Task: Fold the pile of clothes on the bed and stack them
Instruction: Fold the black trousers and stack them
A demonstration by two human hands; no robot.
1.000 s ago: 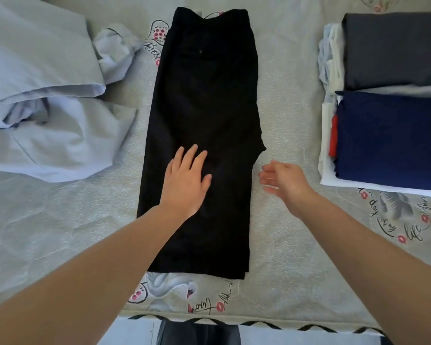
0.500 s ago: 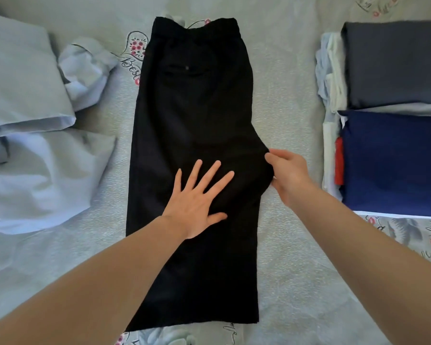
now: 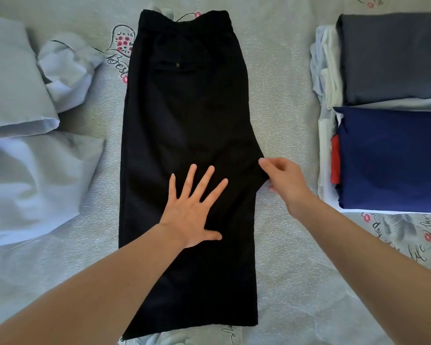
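Black trousers (image 3: 184, 120) lie flat lengthwise on the bed (image 3: 284, 95). The left hand (image 3: 192, 210) presses them, fingers spread; the right hand (image 3: 284, 180) pinches their right edge. Folded clothes (image 3: 391, 113) sit right of the trousers.

The trousers (image 3: 184, 125) were black all over. The bed cover (image 3: 279, 100) was pale grey-green with tiny white flecks, black curly writing and little red and pink flowers. The heap of clothes (image 3: 30, 170) on the left was light blue. In the folded stack, the top piece (image 3: 393, 58) was dark grey, the near one (image 3: 393, 160) was navy blue, with a bit of red (image 3: 335, 160) and some white (image 3: 325, 145) showing.
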